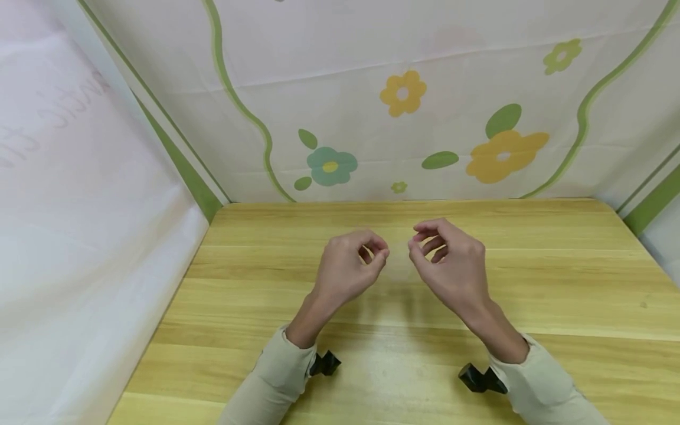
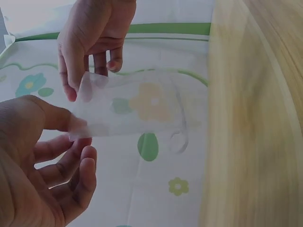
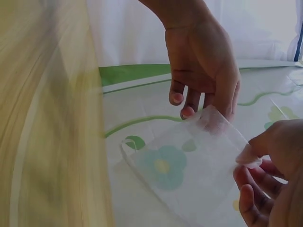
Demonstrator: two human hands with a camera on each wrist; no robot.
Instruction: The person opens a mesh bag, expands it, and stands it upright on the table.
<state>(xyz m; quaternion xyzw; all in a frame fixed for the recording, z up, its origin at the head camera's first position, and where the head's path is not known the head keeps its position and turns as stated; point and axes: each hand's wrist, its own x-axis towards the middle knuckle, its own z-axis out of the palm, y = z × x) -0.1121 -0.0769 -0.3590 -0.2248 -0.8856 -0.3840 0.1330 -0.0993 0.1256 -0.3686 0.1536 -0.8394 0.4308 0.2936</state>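
Note:
Between the hands hangs a sheer, whitish bag [image 2: 106, 120] with a thin string [image 2: 187, 142] looping at its lower end. My left hand [image 1: 345, 265] pinches one upper corner between thumb and fingers. The other upper corner is pinched by my right hand [image 1: 457, 265], its remaining fingers loosely curled. In the right wrist view the bag [image 3: 203, 165] is spread flat, and the printed flowers behind show through it. From the head view the bag [image 1: 399, 267] is only a faint pale patch above the table.
The wooden table [image 1: 558, 283] lies below both hands. A white cloth wall [image 1: 340, 77] with flower prints rises along its back edge, and another white cloth [image 1: 79, 236] hangs at the left. Black mounts [image 1: 326, 363] sit at both sleeve cuffs.

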